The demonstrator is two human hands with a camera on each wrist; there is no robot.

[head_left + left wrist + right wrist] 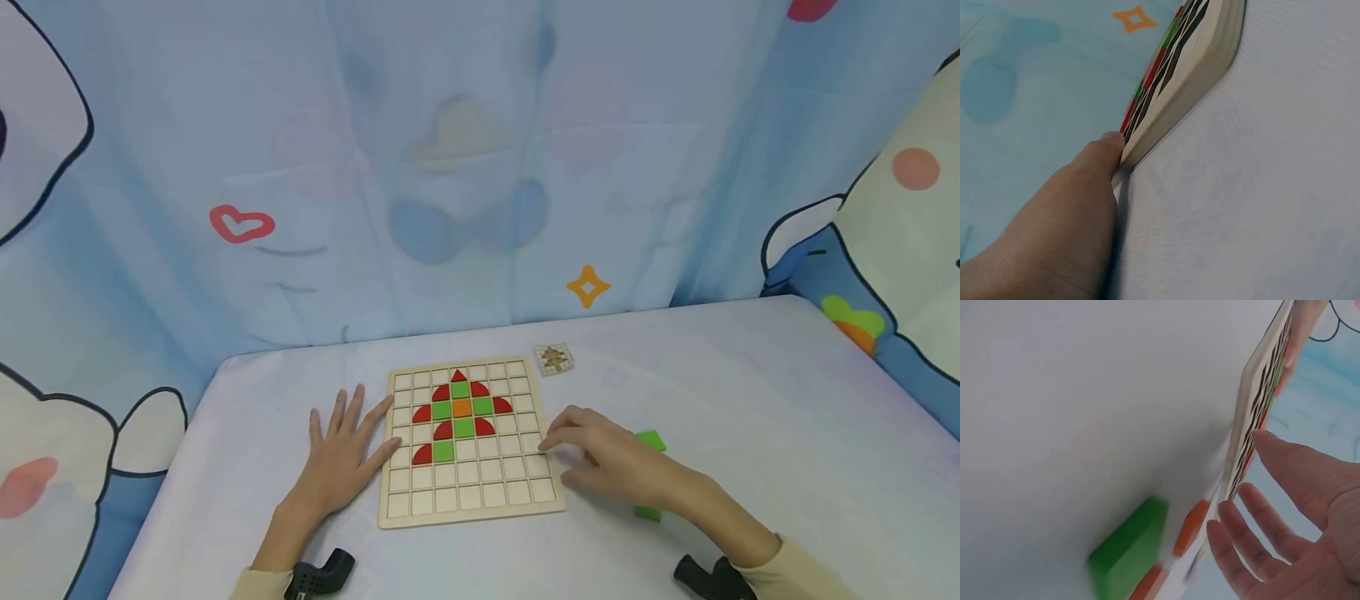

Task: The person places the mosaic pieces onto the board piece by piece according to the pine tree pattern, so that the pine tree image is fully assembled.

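Observation:
A wooden grid board (468, 497) lies on the table, its upper left cells filled with green squares, red quarter-round pieces, a red triangle (458, 376) and one orange square (461, 407). With fingers spread, my left hand (334, 467) rests beside the board; its thumb and forefinger touch the left edge. My right hand (611, 454) hovers at the board's right edge. In the right wrist view its fingers (1266, 519) bend loosely, with nothing seen between them. Under that arm lie green pieces (651, 439), partly hidden in the head view.
Behind the board's far right corner lies a small pattern card (554, 359). Two orange-red pieces (1191, 528) show near a green block (1125, 550) in the right wrist view. White cloth covers the table (787, 400); a blue printed curtain (480, 275) hangs behind.

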